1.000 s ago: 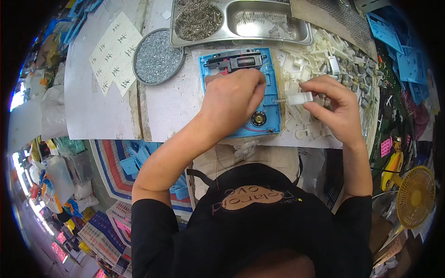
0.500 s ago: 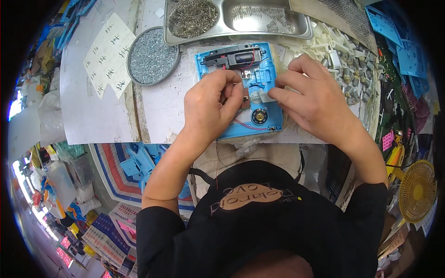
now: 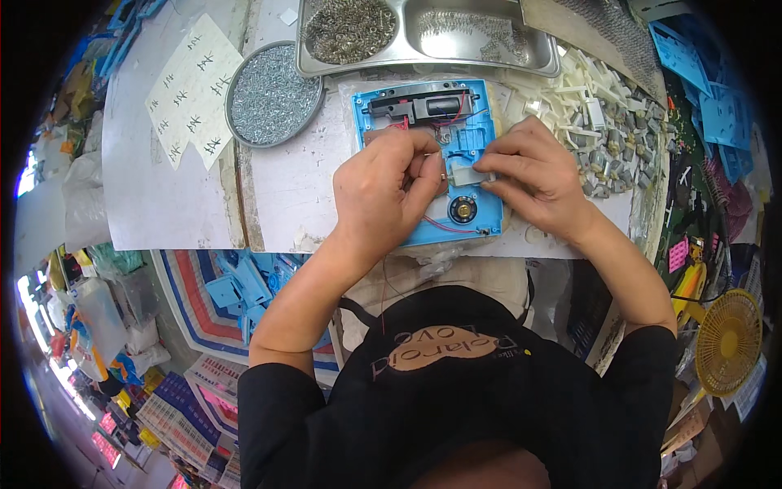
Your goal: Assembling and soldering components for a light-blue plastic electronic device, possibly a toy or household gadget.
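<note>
A blue plastic housing point(image 3: 490, 220) lies on the table in front of me, fitted with a black mechanism point(image 3: 407, 107), a round speaker point(image 3: 463, 210) and thin red wires. Over its left part, my left hand point(image 3: 389, 181) is closed with thumb and forefinger pinched; what they grip is hidden. A small brown board shows just beside that thumb. At the housing's right side my right hand point(image 3: 533, 175) pinches a small pale grey block-shaped part point(image 3: 467, 176) between thumb and fingers, low over the housing's middle.
Beyond the housing sits a metal tray point(image 3: 432, 68) of springs. Left of it stand a round dish of screws point(image 3: 275, 96) and a marked paper sheet point(image 3: 189, 94). White and grey parts point(image 3: 615, 134) are heaped at the right. A yellow fan point(image 3: 729, 342) is at the far right.
The view has shifted slightly. My right hand's fingers have closed in on the pale grey part, which now lies more level. My left hand keeps its pinch at nearly the same spot.
</note>
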A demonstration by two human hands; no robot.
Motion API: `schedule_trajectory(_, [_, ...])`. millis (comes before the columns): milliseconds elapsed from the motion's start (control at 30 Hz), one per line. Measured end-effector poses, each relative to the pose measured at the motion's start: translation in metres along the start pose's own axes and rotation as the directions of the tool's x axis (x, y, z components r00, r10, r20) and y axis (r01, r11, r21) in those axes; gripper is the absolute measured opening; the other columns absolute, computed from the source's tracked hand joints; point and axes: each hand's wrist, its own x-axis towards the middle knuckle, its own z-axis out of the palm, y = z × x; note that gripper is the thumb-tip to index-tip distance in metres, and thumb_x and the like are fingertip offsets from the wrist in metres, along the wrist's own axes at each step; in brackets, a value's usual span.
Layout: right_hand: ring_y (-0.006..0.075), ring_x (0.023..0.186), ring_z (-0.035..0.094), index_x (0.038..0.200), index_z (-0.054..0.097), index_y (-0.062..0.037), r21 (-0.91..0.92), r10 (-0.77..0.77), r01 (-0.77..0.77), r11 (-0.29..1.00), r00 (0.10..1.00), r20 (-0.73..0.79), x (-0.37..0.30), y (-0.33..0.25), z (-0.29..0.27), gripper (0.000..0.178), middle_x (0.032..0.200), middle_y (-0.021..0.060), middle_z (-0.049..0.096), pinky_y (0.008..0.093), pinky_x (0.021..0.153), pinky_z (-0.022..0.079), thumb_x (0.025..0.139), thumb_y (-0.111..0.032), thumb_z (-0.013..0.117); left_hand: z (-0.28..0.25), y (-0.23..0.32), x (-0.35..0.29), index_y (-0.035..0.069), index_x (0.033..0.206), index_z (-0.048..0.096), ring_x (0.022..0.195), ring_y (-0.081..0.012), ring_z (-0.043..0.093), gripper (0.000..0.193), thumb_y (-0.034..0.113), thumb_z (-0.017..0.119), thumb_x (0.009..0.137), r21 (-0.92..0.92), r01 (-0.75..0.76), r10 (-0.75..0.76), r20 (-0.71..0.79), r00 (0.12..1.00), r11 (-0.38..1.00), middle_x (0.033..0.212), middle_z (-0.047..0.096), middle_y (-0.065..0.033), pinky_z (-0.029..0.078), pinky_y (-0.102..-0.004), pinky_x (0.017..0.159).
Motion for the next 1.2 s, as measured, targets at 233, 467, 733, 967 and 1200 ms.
schedule_trajectory(233, [0.0260,0.104,0.059,0.095,0.075,-0.0080,-0.415,-0.011,0.144,0.899,0.952,0.306,0.015,-0.033,-0.010,0.027,0.103,0.0044,0.068,0.0366,0.086,0.049,0.068,-0.012,0.079,-0.002,-0.004,-0.005,0.006,0.096,0.067,0.059,-0.0157,0.065,0.014,0.005,0.076,0.085,-0.017,0.026,-0.026,0.007,1.000,1.000,0.073,0.067,-0.0042,0.050,-0.0281,0.055])
schedule_trajectory(467, [0.0284,0.104,0.059,0.098,0.073,-0.0076,-0.304,0.052,-0.039,0.952,0.998,0.034,-0.011,-0.036,-0.024,0.029,0.112,0.0051,0.067,0.0407,0.088,0.050,0.070,-0.012,0.080,-0.013,0.016,0.000,0.003,0.093,0.065,0.074,-0.0246,0.065,0.025,0.006,0.083,0.075,0.086,-0.067,0.045,0.236,0.971,0.994,0.093,0.062,-0.0101,0.052,-0.0334,0.064])
schedule_trajectory(733, [0.0304,0.101,0.061,0.106,0.073,-0.0037,-0.575,0.340,-0.454,0.681,0.891,-0.300,-0.068,0.012,-0.124,0.029,0.104,0.0107,0.071,0.0405,0.090,0.049,0.079,-0.013,0.077,-0.019,0.022,0.002,0.000,0.084,0.060,0.076,-0.0231,0.059,0.023,0.001,0.081,0.076,0.152,-0.007,-0.043,0.324,0.945,0.988,0.094,0.058,-0.0093,0.048,-0.0317,0.066])
schedule_trajectory(967, [0.0313,0.104,0.056,0.111,0.073,-0.0038,-0.578,0.528,-0.465,0.671,0.846,-0.068,-0.065,0.048,-0.136,0.038,0.100,0.0122,0.061,0.0403,0.089,0.047,0.079,-0.024,0.079,-0.027,0.024,0.012,0.001,0.090,0.063,0.068,-0.0153,0.055,0.020,-0.002,0.079,0.079,0.016,0.063,-0.065,0.348,0.935,0.998,0.093,0.060,-0.0079,0.044,-0.0282,0.058])
schedule_trajectory(1200, [0.0321,0.099,0.059,0.110,0.071,-0.0080,-0.444,0.095,-0.183,0.877,0.972,-0.213,-0.033,-0.019,-0.091,0.038,0.105,0.0094,0.065,0.0421,0.086,0.050,0.076,-0.022,0.081,0.004,0.084,0.042,0.002,0.098,0.070,0.055,-0.0188,0.056,0.027,0.021,0.083,0.082,-0.026,0.146,-0.120,0.438,0.891,0.989,0.078,0.066,-0.0082,0.045,-0.0335,0.052])
